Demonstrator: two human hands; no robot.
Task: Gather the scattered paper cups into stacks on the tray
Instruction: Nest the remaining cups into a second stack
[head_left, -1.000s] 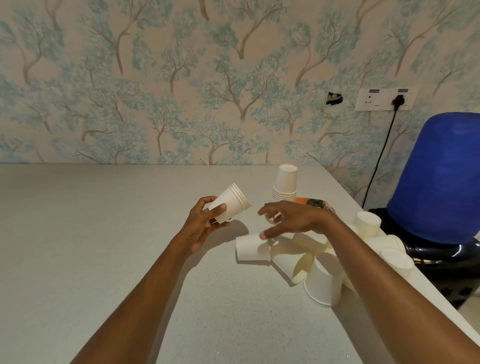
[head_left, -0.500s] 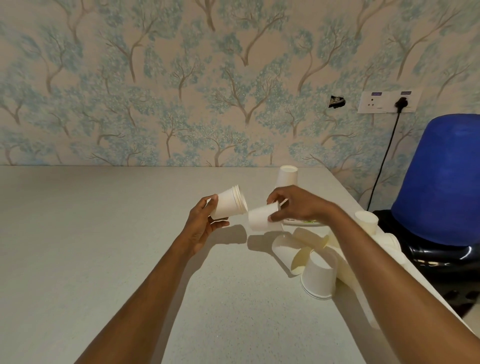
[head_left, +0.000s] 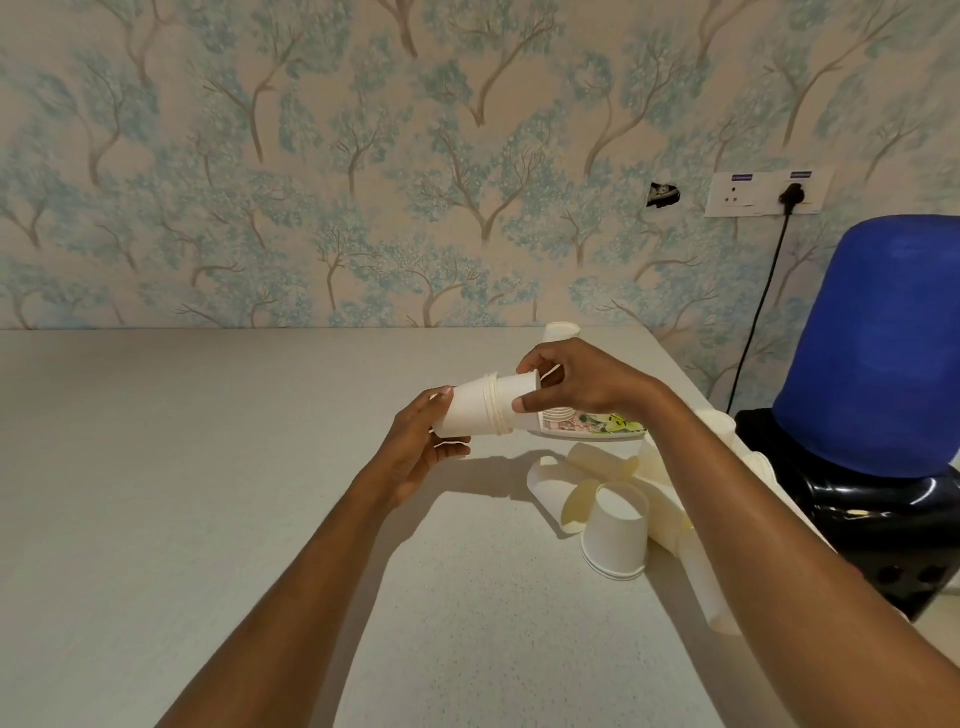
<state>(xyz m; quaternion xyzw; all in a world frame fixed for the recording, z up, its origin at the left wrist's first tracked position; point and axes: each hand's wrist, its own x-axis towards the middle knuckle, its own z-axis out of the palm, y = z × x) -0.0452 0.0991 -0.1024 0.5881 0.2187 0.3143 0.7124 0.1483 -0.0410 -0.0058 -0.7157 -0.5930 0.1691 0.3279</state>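
Much of the patterned tray (head_left: 602, 423) was hidden behind the right grip (head_left: 582, 382), and the stack on the tray (head_left: 561, 330) showed only its top cup above the knuckles. The right forearm covered several of the loose cups (head_left: 615, 535) near the worktop's right edge, so their number could not be told. The pale speckled worktop (head_left: 208, 493) ran back to a wall papered with blue-green trees (head_left: 363, 182), which carried a socket plate (head_left: 769, 193) with a black cable; a blue-backed chair (head_left: 878, 348) stood at the right. Above the worktop, just left of the tray, the left grip (head_left: 421, 447) was curled round the base of a held stack (head_left: 470, 413) lying on its side, long axis left to right, rims to the right. The right grip pinched a single cup (head_left: 517, 389), partly pushed into that stack's mouth along the same axis.
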